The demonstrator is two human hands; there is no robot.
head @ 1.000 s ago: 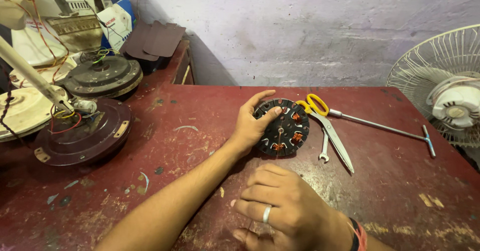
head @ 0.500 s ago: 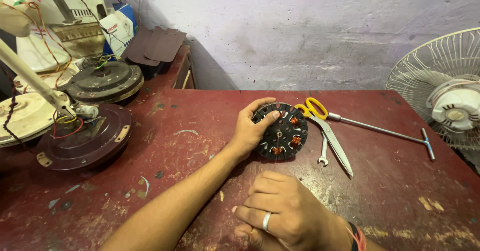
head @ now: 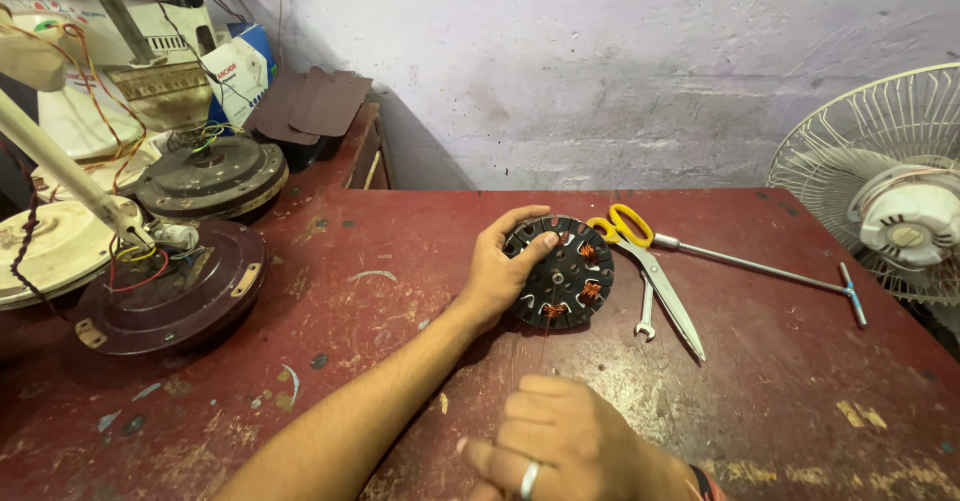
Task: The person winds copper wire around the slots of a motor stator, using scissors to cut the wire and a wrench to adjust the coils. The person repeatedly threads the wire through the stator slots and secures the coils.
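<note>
I see left hand (head: 500,271) with fingers spread and clamped on the stator (head: 558,272) mid-table toward the back edge, right hand (head: 570,446) at the front edge pinched shut, maybe on wire I can't quite make out, three slots show copper coils, the rest look bare.

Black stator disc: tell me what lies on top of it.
The left hand lies over the black stator disc, thumb across its upper face. Three copper coils show in its slots; the hand hides the disc's left part.
</note>
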